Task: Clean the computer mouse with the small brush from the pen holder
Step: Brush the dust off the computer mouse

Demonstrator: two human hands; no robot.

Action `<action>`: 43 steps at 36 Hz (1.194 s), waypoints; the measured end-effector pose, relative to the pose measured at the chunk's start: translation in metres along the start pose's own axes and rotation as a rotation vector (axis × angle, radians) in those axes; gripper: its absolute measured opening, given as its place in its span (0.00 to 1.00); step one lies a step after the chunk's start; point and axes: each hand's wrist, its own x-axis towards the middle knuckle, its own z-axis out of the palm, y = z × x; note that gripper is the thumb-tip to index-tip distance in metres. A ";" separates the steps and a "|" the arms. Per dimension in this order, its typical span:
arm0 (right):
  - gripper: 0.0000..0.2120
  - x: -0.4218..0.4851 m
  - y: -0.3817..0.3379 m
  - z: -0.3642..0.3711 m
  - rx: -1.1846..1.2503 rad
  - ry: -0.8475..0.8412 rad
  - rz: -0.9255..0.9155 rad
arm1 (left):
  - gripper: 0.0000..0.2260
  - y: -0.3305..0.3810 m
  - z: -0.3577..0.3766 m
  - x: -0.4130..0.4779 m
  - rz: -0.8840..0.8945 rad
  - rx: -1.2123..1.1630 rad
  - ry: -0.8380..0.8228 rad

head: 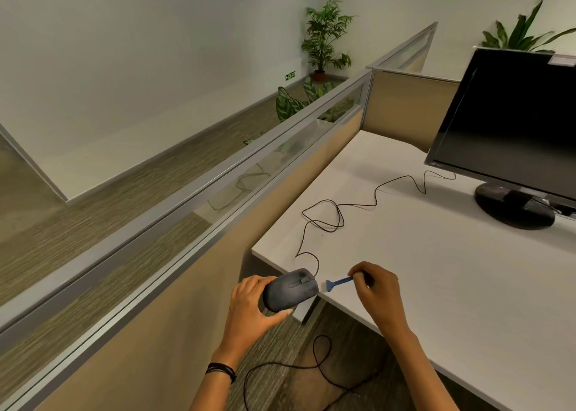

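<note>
A dark grey wired computer mouse (291,289) is held off the desk's near left corner by my left hand (252,307), which grips its rear end with thumb and fingers. Its black cable (339,214) loops across the white desk toward the monitor. My right hand (377,289) pinches the handle of a small blue brush (338,283). The brush head points left, just right of the mouse's front edge, a small gap apart. No pen holder is in view.
A white desk (436,254) fills the right side. A black monitor (511,123) on a round stand (514,204) sits at the back right. A beige cubicle partition (218,223) with a glass strip runs along the left. Another black cable (311,364) lies on the carpet below.
</note>
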 end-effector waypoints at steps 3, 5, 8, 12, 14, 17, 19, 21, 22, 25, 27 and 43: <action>0.12 -0.001 -0.004 0.001 0.103 0.032 -0.039 | 0.27 -0.001 -0.001 0.000 0.004 -0.001 -0.004; 0.12 -0.001 -0.010 0.003 0.131 0.021 -0.080 | 0.27 -0.001 0.000 0.000 0.014 0.004 -0.010; 0.12 -0.001 -0.014 0.006 0.091 -0.057 -0.118 | 0.27 -0.001 0.000 0.000 0.016 0.005 -0.013; 0.09 0.000 -0.012 0.008 -0.083 -0.170 -0.128 | 0.27 -0.001 0.001 0.000 0.022 0.019 -0.019; 0.08 0.000 -0.014 0.006 -0.115 -0.168 -0.130 | 0.27 -0.001 0.002 -0.002 0.021 0.028 -0.026; 0.08 0.003 -0.019 0.003 -0.146 -0.159 -0.165 | 0.27 -0.001 0.003 -0.003 0.017 0.025 -0.027; 0.08 0.004 -0.021 0.003 -0.186 -0.181 -0.200 | 0.27 -0.001 0.003 -0.002 0.013 0.023 -0.027; 0.08 0.004 -0.021 0.003 -0.219 -0.220 -0.209 | 0.27 -0.002 0.004 -0.002 0.005 0.024 -0.028; 0.08 0.004 -0.021 0.003 -0.228 -0.237 -0.201 | 0.27 -0.002 0.004 -0.002 0.002 0.024 -0.031; 0.08 0.004 -0.022 0.001 -0.226 -0.225 -0.191 | 0.27 -0.002 0.003 -0.002 0.002 0.026 -0.038; 0.08 0.005 -0.021 0.000 -0.222 -0.197 -0.213 | 0.27 -0.001 0.002 -0.002 0.001 0.017 -0.031; 0.11 0.003 -0.011 0.001 -0.136 -0.257 -0.145 | 0.26 0.005 0.000 0.007 -0.011 -0.032 0.012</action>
